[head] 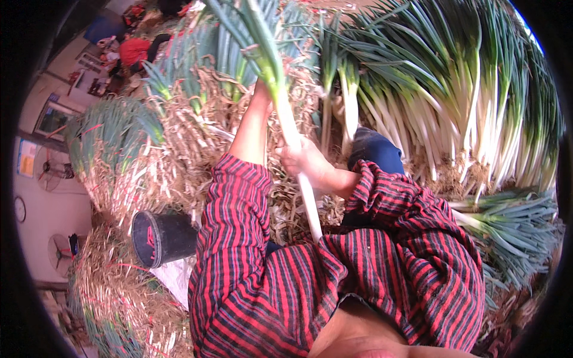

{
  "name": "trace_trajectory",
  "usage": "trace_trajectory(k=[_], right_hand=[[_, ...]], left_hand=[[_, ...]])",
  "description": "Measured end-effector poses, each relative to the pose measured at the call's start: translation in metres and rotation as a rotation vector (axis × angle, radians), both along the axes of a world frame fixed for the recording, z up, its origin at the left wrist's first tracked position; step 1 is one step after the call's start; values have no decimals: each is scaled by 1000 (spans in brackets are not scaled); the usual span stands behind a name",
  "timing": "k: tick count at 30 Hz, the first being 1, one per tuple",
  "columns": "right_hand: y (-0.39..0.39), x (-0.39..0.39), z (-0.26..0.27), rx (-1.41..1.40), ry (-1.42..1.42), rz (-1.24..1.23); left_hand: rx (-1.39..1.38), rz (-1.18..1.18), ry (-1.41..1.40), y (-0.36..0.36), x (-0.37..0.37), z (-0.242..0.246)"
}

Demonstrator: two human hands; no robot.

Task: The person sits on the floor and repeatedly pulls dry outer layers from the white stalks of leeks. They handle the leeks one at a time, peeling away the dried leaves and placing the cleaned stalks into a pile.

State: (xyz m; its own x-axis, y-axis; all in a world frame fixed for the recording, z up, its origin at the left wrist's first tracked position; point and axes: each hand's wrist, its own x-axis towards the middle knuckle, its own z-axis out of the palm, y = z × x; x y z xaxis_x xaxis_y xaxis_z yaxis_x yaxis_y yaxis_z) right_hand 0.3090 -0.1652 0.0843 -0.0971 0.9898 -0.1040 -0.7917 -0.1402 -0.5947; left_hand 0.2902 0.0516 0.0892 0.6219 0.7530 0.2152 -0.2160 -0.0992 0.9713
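Observation:
A long green onion slants up in front of me, its white shank low near my striped shirt and its green leaves at the top. Around the middle of the white shank my right hand is closed, slightly blurred. My left hand reaches up behind the onion where the leaves begin; its fingers are hidden, so its grip cannot be seen. Dry peeled husks lie beneath the shank between my arms.
Cleaned green onions lean in a thick row at right; more lie below them. Unpeeled onions are heaped at left. A black bucket with red ties is beside my left arm. A person in red is farther off.

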Motion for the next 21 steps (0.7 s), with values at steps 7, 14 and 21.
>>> trace_trajectory(k=[7,14,21], right_hand=[[55,94,10,202,-38,-91],[133,203,-70,-376,-895,-128],[89,237,-210,-708,-1113,129]], left_hand=[[171,-318,1053,-140,-18,-152],[-69,-245,787,-109,-46,-275],[-36,109,966,-75,30,-339]])
